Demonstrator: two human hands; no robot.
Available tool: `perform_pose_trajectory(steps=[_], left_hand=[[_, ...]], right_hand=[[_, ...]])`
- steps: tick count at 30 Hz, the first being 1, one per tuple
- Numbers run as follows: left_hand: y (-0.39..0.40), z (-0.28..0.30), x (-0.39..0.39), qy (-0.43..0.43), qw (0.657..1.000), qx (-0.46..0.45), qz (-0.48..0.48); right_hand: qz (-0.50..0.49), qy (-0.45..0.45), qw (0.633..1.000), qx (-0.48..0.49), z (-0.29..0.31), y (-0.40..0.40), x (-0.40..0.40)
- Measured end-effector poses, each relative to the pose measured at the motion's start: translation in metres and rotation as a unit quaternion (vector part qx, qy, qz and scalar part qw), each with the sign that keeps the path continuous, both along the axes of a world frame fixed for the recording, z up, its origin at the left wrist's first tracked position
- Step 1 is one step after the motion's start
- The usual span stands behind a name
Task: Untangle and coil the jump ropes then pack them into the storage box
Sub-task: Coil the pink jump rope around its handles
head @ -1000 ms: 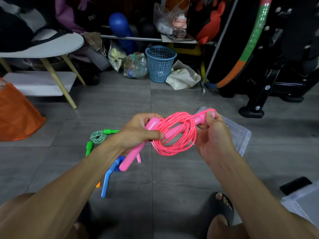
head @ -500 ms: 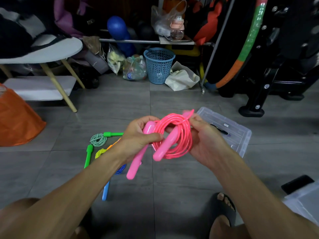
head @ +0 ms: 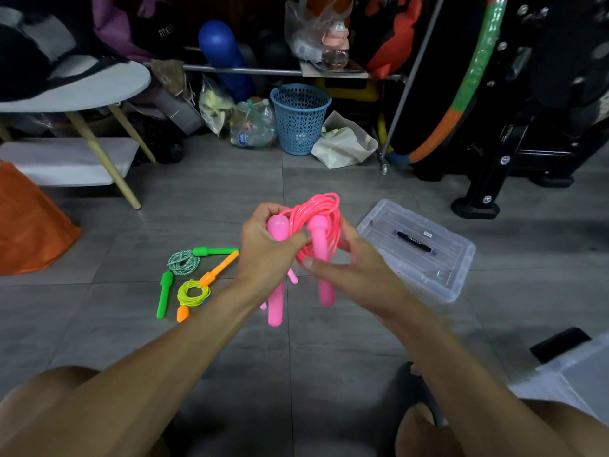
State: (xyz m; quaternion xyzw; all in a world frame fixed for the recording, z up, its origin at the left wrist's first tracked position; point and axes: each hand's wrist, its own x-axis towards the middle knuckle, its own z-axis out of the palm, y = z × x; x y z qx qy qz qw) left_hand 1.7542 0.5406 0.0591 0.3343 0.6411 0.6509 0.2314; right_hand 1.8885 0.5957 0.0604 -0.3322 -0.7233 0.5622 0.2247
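Observation:
A coiled pink jump rope (head: pixel 324 212) is held up in front of me over the grey floor. My left hand (head: pixel 267 249) grips one pink handle (head: pixel 276 291) and the coil. My right hand (head: pixel 352 268) pinches the coil beside the second pink handle (head: pixel 321 262), which hangs down. On the floor to the left lie a coiled green jump rope (head: pixel 181 262) and a coiled yellow rope with orange handles (head: pixel 194 291). A clear plastic lid (head: pixel 418 249) lies on the floor to the right. The corner of a clear storage box (head: pixel 573 374) shows at the lower right.
A white side table (head: pixel 75 90) and an orange bag (head: pixel 26 225) stand at the left. A blue basket (head: pixel 300 117), bags and bottles line the back. Black exercise equipment (head: pixel 514 143) and a hoop stand at the right. A black sandal (head: pixel 412 384) is on my foot.
The second pink handle has swung from pointing up-right to hanging straight down through the coil. Both hands have drawn closer together, and the coil now stands upright.

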Motion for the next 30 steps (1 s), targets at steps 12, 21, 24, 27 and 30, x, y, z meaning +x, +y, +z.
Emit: perform_pose_trajectory(steps=[12,21,24,27,30], left_hand=[[0.006,-0.008,-0.037,-0.094,0.992,-0.084,-0.001],[0.006,0.012,0.048,-0.106,0.975,-0.04,-0.191],[0.008,0.015,0.084,-0.12,0.976,-0.031,-0.178],[0.011,0.023,0.11,-0.125,0.98,-0.021,-0.153],[0.016,0.024,0.12,-0.117,0.987,-0.02,-0.107]], right_hand=[[0.086,-0.189,0.961,0.182,0.022,0.02,0.064],[-0.059,-0.185,0.962,0.191,0.008,0.016,0.122],[-0.098,-0.031,0.989,0.106,0.014,-0.004,0.111],[-0.168,-0.113,0.949,0.24,0.019,0.003,0.121],[-0.147,-0.197,0.921,0.303,0.023,0.012,0.143]])
